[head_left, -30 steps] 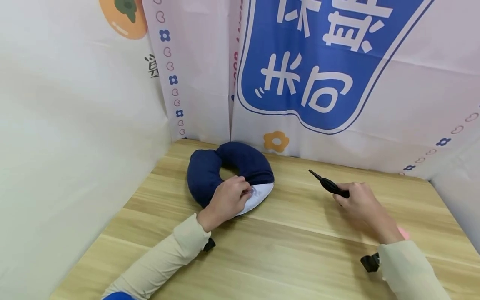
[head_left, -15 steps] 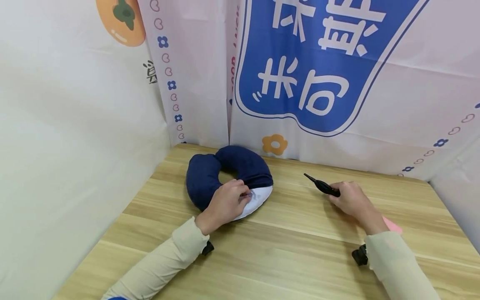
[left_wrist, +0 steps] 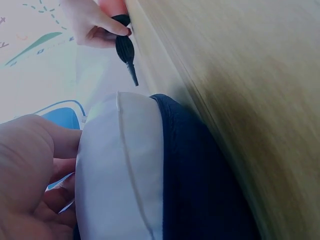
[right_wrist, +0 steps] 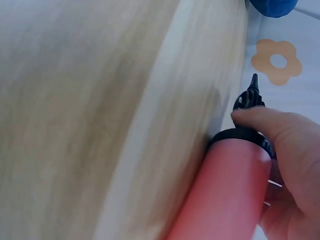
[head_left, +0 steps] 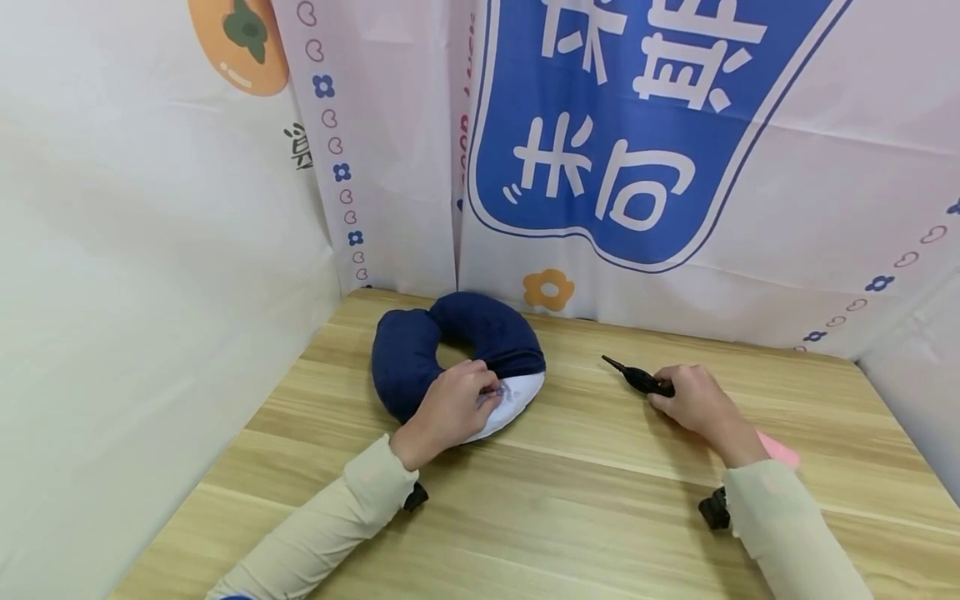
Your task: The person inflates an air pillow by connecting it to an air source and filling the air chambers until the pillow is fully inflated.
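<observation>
A U-shaped neck pillow (head_left: 408, 354) lies at the back left of the table, its navy cover drawn back from a white inner part (head_left: 519, 395) with faint grey print. Over that white part my left hand (head_left: 448, 404) has curled fingers and pinches the pillow's surface; its fingertips are partly hidden. My right hand (head_left: 697, 404) grips a hand air pump (right_wrist: 225, 192) with a pink barrel and black head. The pump's black nozzle (head_left: 622, 370) points left towards the pillow, with a gap between them. In the left wrist view the nozzle (left_wrist: 132, 72) stands beyond the white part.
The wooden table (head_left: 540, 517) meets a printed cloth (head_left: 750, 267) at the back, close behind the pillow. A plain pale cloth (head_left: 150, 250) rises along the left side. Small black wrist mounts (head_left: 715, 508) sit beneath the sleeves.
My right hand has moved a little to the left with the pump, bringing the nozzle nearer the pillow. My left hand keeps its place on the pillow. The head view has shifted slightly.
</observation>
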Action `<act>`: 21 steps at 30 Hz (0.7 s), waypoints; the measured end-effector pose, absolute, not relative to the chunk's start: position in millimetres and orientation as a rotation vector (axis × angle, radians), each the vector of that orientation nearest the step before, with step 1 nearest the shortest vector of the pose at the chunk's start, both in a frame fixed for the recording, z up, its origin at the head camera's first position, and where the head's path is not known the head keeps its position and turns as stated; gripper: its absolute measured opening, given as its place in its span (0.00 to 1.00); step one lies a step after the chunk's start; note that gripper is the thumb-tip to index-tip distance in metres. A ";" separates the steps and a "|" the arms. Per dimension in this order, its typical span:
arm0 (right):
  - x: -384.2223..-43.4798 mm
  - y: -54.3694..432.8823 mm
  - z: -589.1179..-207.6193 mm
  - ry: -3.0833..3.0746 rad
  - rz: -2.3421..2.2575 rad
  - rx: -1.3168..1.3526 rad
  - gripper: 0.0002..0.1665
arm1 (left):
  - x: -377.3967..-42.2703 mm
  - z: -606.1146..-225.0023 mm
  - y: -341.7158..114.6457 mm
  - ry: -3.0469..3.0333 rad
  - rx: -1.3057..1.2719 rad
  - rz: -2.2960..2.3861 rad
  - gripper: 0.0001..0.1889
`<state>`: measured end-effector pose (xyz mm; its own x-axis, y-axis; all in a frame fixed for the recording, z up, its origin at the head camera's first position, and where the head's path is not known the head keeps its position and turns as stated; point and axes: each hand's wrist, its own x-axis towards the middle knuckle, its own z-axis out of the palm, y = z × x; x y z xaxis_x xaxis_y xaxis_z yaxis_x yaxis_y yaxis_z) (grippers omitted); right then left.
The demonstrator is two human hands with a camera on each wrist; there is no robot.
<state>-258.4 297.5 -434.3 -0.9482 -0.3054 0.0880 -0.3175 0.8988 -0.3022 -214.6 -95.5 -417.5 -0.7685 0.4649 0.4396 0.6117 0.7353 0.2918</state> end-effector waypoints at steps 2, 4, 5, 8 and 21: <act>-257.2 298.2 -431.1 -3.021 0.501 0.500 0.22 | -214.2 -416.8 -95.3 -2.599 -0.836 -0.612 0.02; -255.2 297.6 -425.0 -3.021 0.506 0.501 0.26 | -214.3 -416.4 -95.3 -2.600 -0.837 -0.617 0.02; -254.0 296.8 -421.1 -3.020 0.508 0.501 0.27 | -214.4 -416.3 -95.4 -2.603 -0.838 -0.617 0.02; -250.1 290.1 -406.6 -3.005 0.484 0.522 0.29 | -215.3 -416.4 -95.6 -2.607 -0.845 -0.621 0.02; -233.8 206.1 -380.4 -2.775 0.553 0.845 0.20 | -215.8 -417.8 -97.7 -2.583 -0.885 -0.626 0.03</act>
<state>-233.8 206.1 -380.4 -0.8198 -0.4982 0.2824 -0.5683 0.7681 -0.2951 -215.8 -97.7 -417.8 -0.7487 0.4915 0.4449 0.6407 0.7089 0.2949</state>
